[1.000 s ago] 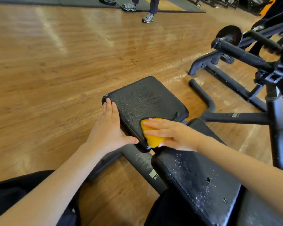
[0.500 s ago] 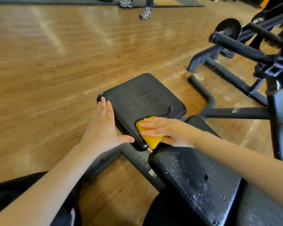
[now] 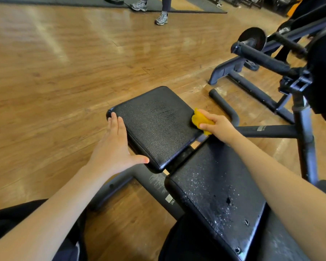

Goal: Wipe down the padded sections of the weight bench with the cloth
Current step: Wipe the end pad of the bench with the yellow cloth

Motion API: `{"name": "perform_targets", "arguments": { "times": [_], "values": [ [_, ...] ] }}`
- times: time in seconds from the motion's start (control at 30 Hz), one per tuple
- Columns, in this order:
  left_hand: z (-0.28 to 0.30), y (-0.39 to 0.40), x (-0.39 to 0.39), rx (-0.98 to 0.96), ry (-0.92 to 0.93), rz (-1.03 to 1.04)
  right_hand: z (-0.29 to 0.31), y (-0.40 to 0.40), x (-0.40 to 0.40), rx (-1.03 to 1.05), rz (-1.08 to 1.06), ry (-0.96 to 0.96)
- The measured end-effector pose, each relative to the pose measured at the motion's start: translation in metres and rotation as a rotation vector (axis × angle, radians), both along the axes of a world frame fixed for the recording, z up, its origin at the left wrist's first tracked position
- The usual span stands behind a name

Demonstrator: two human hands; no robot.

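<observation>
Wooden plank floor (image 3: 55, 76) with a glossy shine lies under the black weight bench, and a dark mat (image 3: 83, 0) with another person's sneakers (image 3: 161, 18) lies far behind. Left hand (image 3: 114, 147) rests flat, fingers straight, on the left edge of the seat pad (image 3: 154, 127). Right hand (image 3: 217, 127) pinches the yellow cloth (image 3: 199, 119) at this pad's right edge, while the back pad (image 3: 215, 194) nearer shows white specks.
</observation>
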State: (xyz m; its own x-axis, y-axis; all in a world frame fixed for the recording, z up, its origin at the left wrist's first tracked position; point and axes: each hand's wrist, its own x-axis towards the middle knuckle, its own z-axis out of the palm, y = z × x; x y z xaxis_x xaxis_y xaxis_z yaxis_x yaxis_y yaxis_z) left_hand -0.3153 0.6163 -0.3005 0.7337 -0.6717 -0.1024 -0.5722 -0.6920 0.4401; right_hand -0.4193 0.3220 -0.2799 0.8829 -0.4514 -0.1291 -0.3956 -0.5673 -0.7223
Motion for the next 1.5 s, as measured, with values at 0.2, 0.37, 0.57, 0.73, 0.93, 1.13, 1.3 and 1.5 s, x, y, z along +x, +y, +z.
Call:
{"name": "perform_targets", "arguments": {
  "times": [0.2,0.37,0.57,0.73,0.93,1.13,1.3,1.5],
  "values": [
    [-0.002,-0.001,0.001,-0.009,0.002,-0.001,-0.002,0.008,0.017,0.001,-0.147,0.075],
    [0.001,0.000,0.000,0.006,-0.004,-0.008,-0.001,0.010,0.011,-0.313,-0.078,0.243],
    [0.000,-0.002,-0.002,0.005,-0.002,0.006,0.008,0.051,-0.003,-0.478,-0.076,0.286],
    [0.001,0.000,-0.007,-0.016,0.000,-0.018,0.017,0.151,-0.011,-0.507,0.351,0.265],
    [0.001,0.009,-0.028,0.031,-0.048,-0.146,0.011,0.130,-0.017,-0.277,0.249,0.110],
    [-0.004,0.016,-0.057,0.055,-0.074,-0.243,0.012,0.139,-0.011,-0.371,0.165,0.158],
    [0.005,0.023,-0.073,0.116,-0.037,-0.239,0.021,0.164,-0.018,-0.466,0.384,0.396],
    [0.008,0.047,-0.113,0.063,-0.009,-0.285,0.018,0.164,-0.057,-0.086,0.051,-0.080]
  ]
}}
